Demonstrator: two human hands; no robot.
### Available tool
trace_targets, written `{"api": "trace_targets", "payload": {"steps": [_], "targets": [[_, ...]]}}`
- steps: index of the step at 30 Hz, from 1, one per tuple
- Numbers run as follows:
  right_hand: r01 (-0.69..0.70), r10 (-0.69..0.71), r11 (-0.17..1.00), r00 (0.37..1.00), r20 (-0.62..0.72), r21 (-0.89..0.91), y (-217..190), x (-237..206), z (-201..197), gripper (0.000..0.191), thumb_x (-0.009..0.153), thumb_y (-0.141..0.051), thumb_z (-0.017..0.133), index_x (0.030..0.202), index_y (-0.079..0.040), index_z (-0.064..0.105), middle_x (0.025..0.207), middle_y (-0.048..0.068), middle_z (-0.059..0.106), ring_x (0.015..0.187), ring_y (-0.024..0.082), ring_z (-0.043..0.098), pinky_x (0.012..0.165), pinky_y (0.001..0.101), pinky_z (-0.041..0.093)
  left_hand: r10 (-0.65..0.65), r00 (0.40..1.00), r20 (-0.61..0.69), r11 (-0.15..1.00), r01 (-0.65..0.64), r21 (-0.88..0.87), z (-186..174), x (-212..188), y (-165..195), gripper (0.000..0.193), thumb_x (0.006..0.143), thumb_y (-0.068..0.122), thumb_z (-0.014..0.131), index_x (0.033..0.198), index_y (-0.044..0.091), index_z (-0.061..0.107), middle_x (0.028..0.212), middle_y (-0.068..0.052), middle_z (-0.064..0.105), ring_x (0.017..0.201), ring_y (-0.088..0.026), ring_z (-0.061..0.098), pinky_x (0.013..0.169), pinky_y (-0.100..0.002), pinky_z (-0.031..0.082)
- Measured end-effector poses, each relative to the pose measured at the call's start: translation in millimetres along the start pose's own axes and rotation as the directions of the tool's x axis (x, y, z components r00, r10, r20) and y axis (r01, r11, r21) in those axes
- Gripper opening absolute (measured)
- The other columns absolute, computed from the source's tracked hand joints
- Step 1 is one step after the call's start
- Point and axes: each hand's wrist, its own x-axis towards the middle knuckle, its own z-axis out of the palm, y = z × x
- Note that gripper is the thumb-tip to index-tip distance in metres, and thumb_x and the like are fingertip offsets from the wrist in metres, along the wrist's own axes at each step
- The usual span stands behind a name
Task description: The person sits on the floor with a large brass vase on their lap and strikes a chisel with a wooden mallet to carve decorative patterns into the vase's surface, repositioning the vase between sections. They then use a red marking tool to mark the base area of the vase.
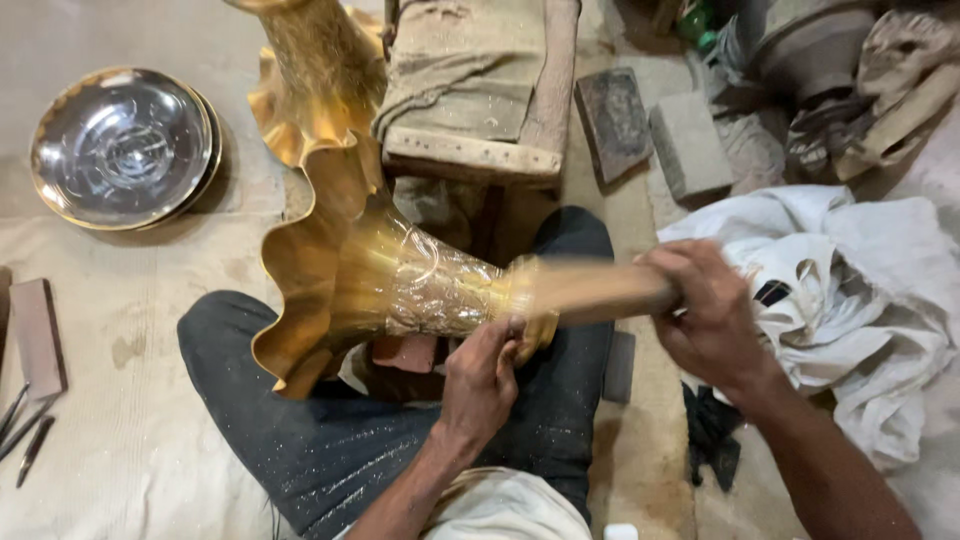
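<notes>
Brass vase: a tall vase [400, 280] with a wavy flared mouth lies sideways across the person's lap; its mouth faces left, its narrow stem runs right; the middle band looks shiny and embossed
Left hand: the left hand [485, 375] is pressed to the underside of the vase where the embossed band meets the stem; its fingers are curled against the metal; whether they hold a small tool I cannot tell
Right hand: the right hand [705, 310] is closed around the far end of the stem; the fingers wrap it fully; the stem looks blurred
Lap: dark trousers [330, 440] flecked with pale specks; legs crossed on the floor
Second vase: another brass piece [315, 70] with the same wavy edge stands just behind the first, at the top of the view
Plates: round silvery plates [120, 145] with gold rims lie stacked at upper left, well apart from the hands
Block: a cloth-covered wooden block [480, 90] sits beyond the knees
Cloth: a crumpled white cloth [860, 290] lies just beside the right hand
Tools: thin dark tools [25, 430] rest at the left edge; a flat brown slab [35, 335] lies above them
</notes>
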Motion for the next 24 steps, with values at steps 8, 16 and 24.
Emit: {"api": "trace_targets", "payload": {"steps": [8,16,24], "targets": [[-0.089,0.091,0.995,0.995,0.042,-0.038,-6,-4,-5,0.048,0.084,-0.014,0.077,0.127,-0.009,0.054,0.111,0.012,0.068,0.095,0.027,0.068,0.076,0.0449,0.060,0.009,1.000,0.004,0.998,-0.009,0.054,0,-3,1,0.046,0.088,-0.013,0.058,0.130,0.007,0.056,0.093,-0.017,0.069,0.080,-0.034,0.072,0.066,-0.046,0.057],[0.017,-0.017,1.000,1.000,-0.006,-0.024,2,-16,6,0.047,0.085,-0.008,0.073,0.127,-0.006,0.053,0.110,0.020,0.066,0.100,0.034,0.068,0.082,0.0430,0.061,-0.035,0.996,0.087,0.997,0.028,0.075,-5,-2,2,0.047,0.082,-0.016,0.057,0.124,0.004,0.060,0.093,-0.017,0.067,0.080,-0.036,0.070,0.067,-0.045,0.058],[-0.024,0.042,0.984,0.994,-0.102,0.174,8,-28,13,0.042,0.096,-0.012,0.073,0.129,-0.007,0.047,0.117,0.012,0.063,0.103,0.025,0.067,0.080,0.0402,0.060,0.001,0.991,0.132,0.996,-0.013,0.087,-6,-7,-6,0.051,0.075,-0.018,0.054,0.120,0.002,0.065,0.093,-0.017,0.068,0.081,-0.036,0.070,0.070,-0.045,0.059]]}}
